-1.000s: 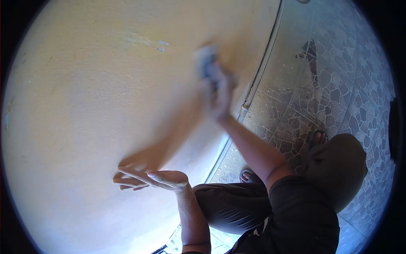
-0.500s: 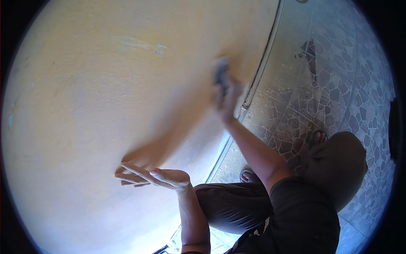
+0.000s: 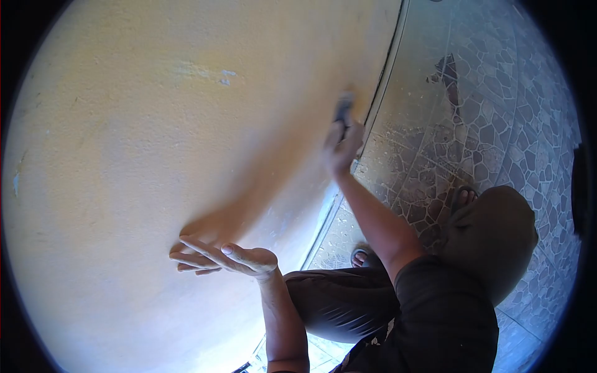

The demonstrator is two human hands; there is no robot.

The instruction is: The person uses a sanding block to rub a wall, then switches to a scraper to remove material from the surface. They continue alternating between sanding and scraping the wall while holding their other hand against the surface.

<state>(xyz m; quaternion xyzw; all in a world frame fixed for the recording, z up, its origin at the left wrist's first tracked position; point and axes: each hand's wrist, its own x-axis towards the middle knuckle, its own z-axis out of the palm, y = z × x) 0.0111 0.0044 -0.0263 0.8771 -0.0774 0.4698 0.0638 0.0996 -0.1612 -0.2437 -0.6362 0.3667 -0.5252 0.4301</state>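
My left hand (image 3: pixel 227 257) rests against the yellowish wall (image 3: pixel 143 137), its fingers spread and nothing held in it. Further up and to the right, my right hand (image 3: pixel 344 146) grips a dark handheld tool (image 3: pixel 343 109) at the wall, close to where the wall meets the floor. The tool is blurred, so its exact kind cannot be made out. Small pale chipped patches (image 3: pixel 226 77) mark the wall's surface.
The floor (image 3: pixel 497 124) has a stone-patterned tile surface, with crumbs scattered along the wall's base. A dark elongated patch (image 3: pixel 450 81) shows on it. My knees and sandalled feet (image 3: pixel 359 257) are at the lower right.
My right hand has moved a little to the right with the dark tool, nearer the wall's bottom edge. My left hand has stayed in place on the wall.
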